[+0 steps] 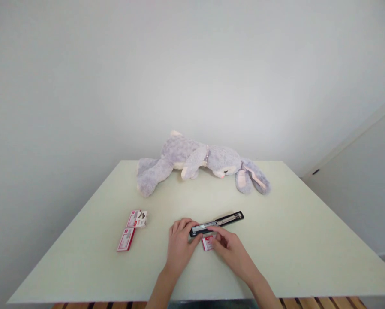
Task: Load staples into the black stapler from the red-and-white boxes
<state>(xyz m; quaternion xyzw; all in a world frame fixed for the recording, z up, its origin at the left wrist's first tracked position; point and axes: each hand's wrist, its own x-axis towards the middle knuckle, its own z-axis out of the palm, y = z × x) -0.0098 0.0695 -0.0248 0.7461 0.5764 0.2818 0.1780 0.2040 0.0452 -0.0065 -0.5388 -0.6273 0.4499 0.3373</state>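
Note:
A black stapler (223, 221) lies opened out flat on the pale green table (292, 240), its metal channel facing up. My left hand (180, 245) grips its near left end with thumb and fingers. My right hand (231, 252) rests just right of it, fingertips touching the stapler's channel and lying over a small red-and-white staple box (206, 243) beneath. Whether the right hand pinches staples is too small to tell.
Two more red-and-white staple boxes sit to the left, one (137, 218) open and one (126, 239) flat. A grey plush rabbit (195, 162) lies across the table's far side. A white wall stands behind; wooden slats show below the near edge.

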